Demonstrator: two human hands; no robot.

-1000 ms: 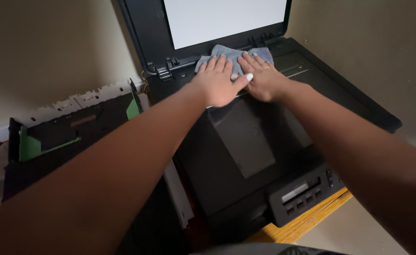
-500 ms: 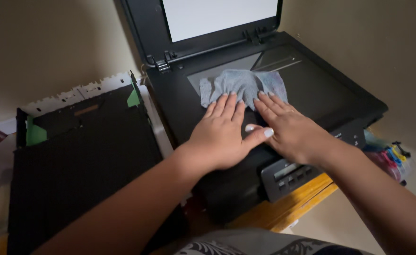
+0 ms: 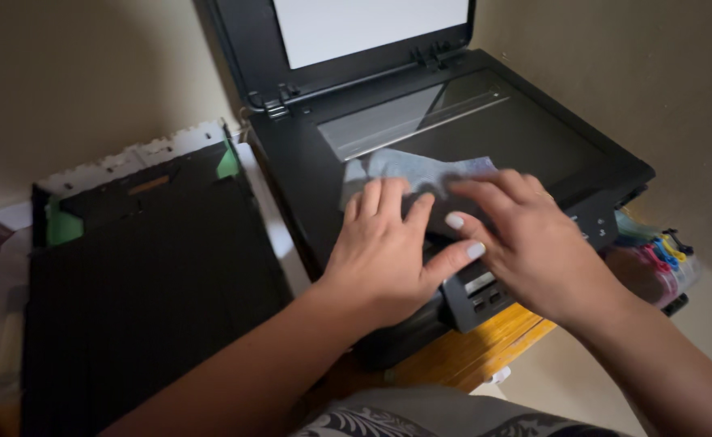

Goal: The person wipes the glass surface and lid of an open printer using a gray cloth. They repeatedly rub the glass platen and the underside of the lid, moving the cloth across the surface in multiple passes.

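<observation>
On the scanner glass (image 3: pixel 485 129) near the printer's front edge, we've got both hands flat on a grey cloth (image 3: pixel 421 171). Left hand (image 3: pixel 384 251) and right hand (image 3: pixel 526 239) press it down, fingers stretched out and slightly spread, not gripping. Paper tray (image 3: pixel 146 275) sits just beside the printer (image 3: pixel 307 170), lid (image 3: pixel 356 32) up.

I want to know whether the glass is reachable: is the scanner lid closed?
No, the scanner lid stands raised, showing its white underside, while both hands press a grey cloth on the glass.
</observation>
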